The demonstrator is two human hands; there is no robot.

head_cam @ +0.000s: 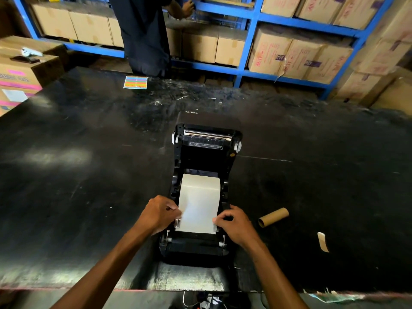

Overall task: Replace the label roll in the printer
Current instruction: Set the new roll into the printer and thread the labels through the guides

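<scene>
Your left hand (159, 214) and right hand (234, 223) each pinch a side edge of the label paper (198, 208) over the open printer (200, 197); an uneven pull could feed it crooked.

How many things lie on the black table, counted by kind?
Printer: 1
Label roll: 1
Empty cardboard core: 1
Paper scrap: 1
Coloured sticker sheet: 1
Total: 5
</scene>
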